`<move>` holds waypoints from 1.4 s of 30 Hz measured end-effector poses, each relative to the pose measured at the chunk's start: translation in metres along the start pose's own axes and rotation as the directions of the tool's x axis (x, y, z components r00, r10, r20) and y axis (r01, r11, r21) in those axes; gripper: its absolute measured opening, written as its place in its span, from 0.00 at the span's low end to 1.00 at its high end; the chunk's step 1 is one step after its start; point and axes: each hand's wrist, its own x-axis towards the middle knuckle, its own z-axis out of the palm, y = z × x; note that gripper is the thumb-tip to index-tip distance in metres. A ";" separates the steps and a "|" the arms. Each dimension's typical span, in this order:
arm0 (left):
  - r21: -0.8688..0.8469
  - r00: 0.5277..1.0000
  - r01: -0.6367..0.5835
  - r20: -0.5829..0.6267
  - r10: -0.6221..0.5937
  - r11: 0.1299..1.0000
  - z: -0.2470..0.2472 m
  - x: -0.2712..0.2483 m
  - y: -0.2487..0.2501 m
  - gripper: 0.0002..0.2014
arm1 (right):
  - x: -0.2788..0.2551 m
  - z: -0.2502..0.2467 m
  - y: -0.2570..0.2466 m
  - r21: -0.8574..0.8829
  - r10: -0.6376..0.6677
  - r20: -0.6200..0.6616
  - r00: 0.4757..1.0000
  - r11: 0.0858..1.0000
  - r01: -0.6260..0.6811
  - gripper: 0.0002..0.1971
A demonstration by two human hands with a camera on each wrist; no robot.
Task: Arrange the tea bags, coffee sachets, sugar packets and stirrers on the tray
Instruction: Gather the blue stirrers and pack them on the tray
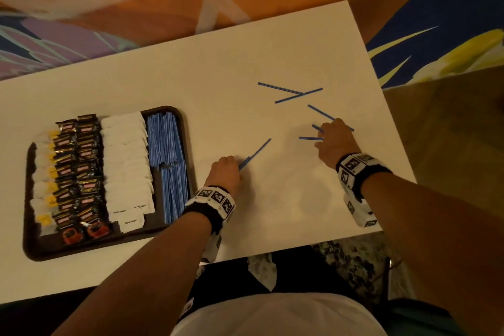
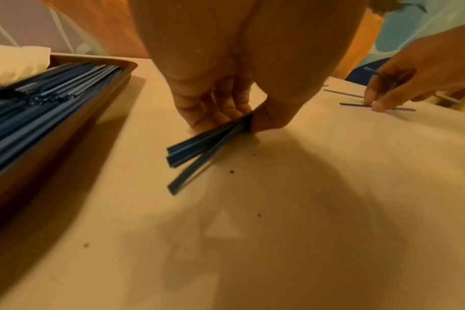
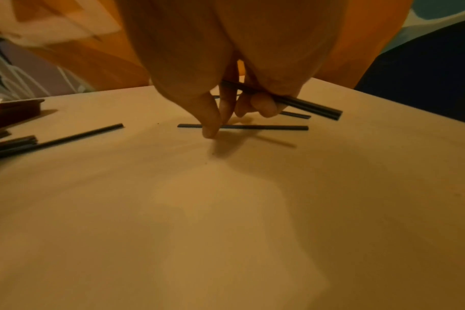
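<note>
Faintly, sugar packets (image 1: 128,166) bear unreadable print.

A white table (image 1: 245,57) stands on a patterned carpet (image 1: 450,22) of orange, blue, purple and yellow. The light is warm and dim, casting soft shadows on the tabletop.

No print can be read: the small dark lettering on the white packets (image 1: 128,169), lower left of the head view, is too blurred.
</note>
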 end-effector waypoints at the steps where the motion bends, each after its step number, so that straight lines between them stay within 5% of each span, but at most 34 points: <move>1: 0.002 1.000 0.000 0.002 0.000 1.000 0.000 0.001 0.001 0.13 | 0.002 0.001 0.000 -0.069 -0.031 0.016 0.999 0.997 0.032 0.14; 6: -0.030 1.000 0.008 0.003 -0.008 1.000 -0.002 0.004 0.006 0.18 | -0.001 0.008 0.002 -0.276 -0.124 0.029 0.992 0.953 0.127 0.18; 14: 0.038 0.999 -0.036 -0.011 0.036 0.999 -0.028 0.027 0.034 0.16 | 0.007 -0.005 0.008 -0.102 -0.161 0.077 0.984 0.980 0.168 0.14; 19: 0.136 0.995 -0.102 0.019 0.101 0.985 -0.042 0.049 0.052 0.18 | 0.031 -0.022 0.017 0.078 -0.094 -0.005 0.996 0.993 0.094 0.10; 24: -0.022 0.997 -0.051 0.060 0.052 0.998 -0.048 0.054 0.059 0.14 | 0.054 -0.033 0.019 0.030 -0.045 0.034 0.998 0.999 0.044 0.18; 33: 0.111 0.987 -0.040 -0.152 0.056 0.993 -0.072 0.078 0.073 0.19 | 0.056 -0.032 0.017 -0.119 -0.140 0.092 0.986 0.981 0.150 0.16; 42: 0.032 0.939 -0.231 -0.253 0.231 0.972 -0.082 0.127 0.103 0.20 | 0.078 -0.045 0.019 0.096 -0.183 0.101 0.978 0.980 0.174 0.12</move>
